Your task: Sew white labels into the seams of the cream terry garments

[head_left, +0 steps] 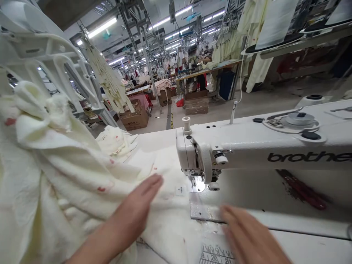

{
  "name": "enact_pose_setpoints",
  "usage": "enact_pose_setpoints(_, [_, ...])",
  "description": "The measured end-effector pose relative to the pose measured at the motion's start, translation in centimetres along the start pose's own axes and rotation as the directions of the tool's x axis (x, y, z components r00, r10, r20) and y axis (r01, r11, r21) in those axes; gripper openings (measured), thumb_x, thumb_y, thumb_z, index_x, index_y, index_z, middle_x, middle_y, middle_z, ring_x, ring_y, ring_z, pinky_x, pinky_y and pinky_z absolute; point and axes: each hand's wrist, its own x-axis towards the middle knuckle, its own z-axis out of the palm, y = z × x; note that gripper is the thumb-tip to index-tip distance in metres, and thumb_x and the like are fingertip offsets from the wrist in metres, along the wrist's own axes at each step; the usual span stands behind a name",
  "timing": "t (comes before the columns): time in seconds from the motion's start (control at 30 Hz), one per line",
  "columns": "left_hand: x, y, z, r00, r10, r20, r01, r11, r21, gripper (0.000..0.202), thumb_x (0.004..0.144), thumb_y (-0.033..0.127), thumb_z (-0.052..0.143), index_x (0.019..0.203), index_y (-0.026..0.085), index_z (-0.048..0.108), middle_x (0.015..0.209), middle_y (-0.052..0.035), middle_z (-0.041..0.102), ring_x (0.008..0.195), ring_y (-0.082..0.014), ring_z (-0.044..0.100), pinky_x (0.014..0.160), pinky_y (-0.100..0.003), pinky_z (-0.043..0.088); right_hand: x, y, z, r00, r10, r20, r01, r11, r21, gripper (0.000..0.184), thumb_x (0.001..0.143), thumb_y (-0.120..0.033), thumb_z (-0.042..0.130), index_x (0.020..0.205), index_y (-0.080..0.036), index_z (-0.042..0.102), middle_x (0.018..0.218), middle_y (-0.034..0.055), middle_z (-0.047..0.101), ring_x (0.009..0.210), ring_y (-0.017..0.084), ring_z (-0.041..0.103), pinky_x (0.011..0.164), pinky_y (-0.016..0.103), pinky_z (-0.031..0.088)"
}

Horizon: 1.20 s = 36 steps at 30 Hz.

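Observation:
My left hand lies over pale cream cloth with small red prints, its fingers stretched out and slightly blurred. Just beyond its fingertips, a small white label with dark marks rests on the cloth, left of the presser foot of a white sewing machine. Blurred by motion, my right hand hovers or rests at the table's front, right of the cloth; its fingers look extended and I see nothing held. Printed ruler markings show between the hands.
More cream cloth hangs from a white hanger clamp at left. A dark red brush lies under the machine arm. Thread cones stand on a rack at upper right. Cardboard boxes stand on the floor behind.

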Motion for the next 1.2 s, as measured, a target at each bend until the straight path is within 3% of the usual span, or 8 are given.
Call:
enact_pose_setpoints(0.07, [3.1,-0.5,3.5,0.984,0.123,0.131,-0.123,0.992,-0.006,0.045,0.09,0.006,0.03,0.134,0.009,0.041,0.136,-0.0159,0.049,0.127,-0.023,0.045,0.102,-0.038,0.046,2.9,-3.7,1.1,0.999,-0.027,0.023,0.028,0.999,-0.047,0.04,0.097,-0.025,0.032,0.127,-0.005,0.05,0.125,0.0145,0.055,0.113,0.027,0.052,0.089,0.037,0.043])
enact_pose_setpoints(0.13, [5.7,-0.9,6.7,0.964,0.173,0.204,-0.175,0.985,-0.01,0.037,0.091,0.013,0.035,0.125,0.005,0.047,0.13,-0.0194,0.053,0.127,-0.0301,0.045,0.102,-0.049,0.043,5.0,-5.8,2.3,1.0,-0.005,0.009,0.006,0.999,-0.052,0.036,0.096,-0.018,0.031,0.12,-0.005,0.055,0.123,0.0134,0.057,0.113,0.026,0.052,0.088,0.037,0.044])
enact_pose_setpoints(0.3, [8.9,-1.9,10.3,0.969,0.188,0.158,-0.182,0.982,-0.051,0.023,0.09,0.017,0.037,0.097,0.011,0.058,0.119,-0.019,0.059,0.126,-0.0339,0.044,0.101,-0.058,0.039,6.1,-5.5,3.2,0.998,0.004,0.067,0.0,0.999,-0.053,0.035,0.094,-0.014,0.032,0.114,-0.005,0.059,0.118,0.0126,0.06,0.109,0.028,0.054,0.088,0.038,0.045])
enact_pose_setpoints(0.43, [9.4,-1.8,10.4,0.972,0.194,0.131,-0.184,0.979,-0.083,0.021,0.088,0.014,0.037,0.088,0.009,0.058,0.115,-0.0236,0.059,0.127,-0.0376,0.042,0.099,-0.061,0.04,6.2,-5.1,3.1,0.997,0.018,0.072,-0.012,0.996,-0.084,0.036,0.093,-0.014,0.034,0.116,-0.001,0.058,0.119,0.0176,0.058,0.105,0.029,0.056,0.087,0.04,0.044])
enact_pose_setpoints(0.6, [7.9,-0.8,8.3,0.979,0.181,0.095,-0.161,0.969,-0.188,0.033,0.083,0.006,0.035,0.112,0.006,0.051,0.116,-0.0207,0.059,0.119,-0.03,0.052,0.099,-0.048,0.048,6.0,-5.3,3.6,0.996,0.013,0.086,-0.007,0.997,-0.076,0.035,0.094,-0.015,0.034,0.115,-0.004,0.06,0.124,0.0156,0.056,0.109,0.029,0.054,0.088,0.041,0.041])
enact_pose_setpoints(0.73, [6.0,-0.1,7.2,0.936,0.327,0.133,-0.298,0.933,-0.201,0.042,0.088,0.005,0.034,0.13,0.005,0.039,0.128,-0.0186,0.054,0.126,-0.0262,0.047,0.104,-0.04,0.046,5.2,-4.8,3.5,0.996,-0.014,0.093,0.021,0.997,-0.068,0.032,0.093,-0.012,0.039,0.115,-0.004,0.059,0.121,0.0152,0.058,0.111,0.029,0.054,0.092,0.041,0.038])
enact_pose_setpoints(0.83, [5.3,0.1,7.8,0.928,0.36,0.099,-0.343,0.927,-0.152,0.043,0.091,0.009,0.037,0.134,0.003,0.034,0.135,-0.0208,0.049,0.132,-0.0282,0.04,0.106,-0.04,0.044,5.1,-4.6,3.3,0.996,0.069,0.057,-0.068,0.998,-0.018,0.032,0.093,-0.008,0.036,0.114,-0.004,0.059,0.119,0.0157,0.06,0.11,0.028,0.054,0.093,0.043,0.037])
enact_pose_setpoints(1.2, [5.1,0.2,9.3,0.958,0.273,0.088,-0.251,0.947,-0.199,0.042,0.091,0.009,0.038,0.133,0.009,0.039,0.138,-0.0177,0.046,0.134,-0.0273,0.037,0.108,-0.045,0.042,5.6,-5.0,3.6,0.983,0.182,0.029,-0.184,0.981,0.058,0.038,0.09,-0.006,0.03,0.113,-0.002,0.059,0.119,0.0175,0.059,0.118,0.028,0.049,0.094,0.044,0.036])
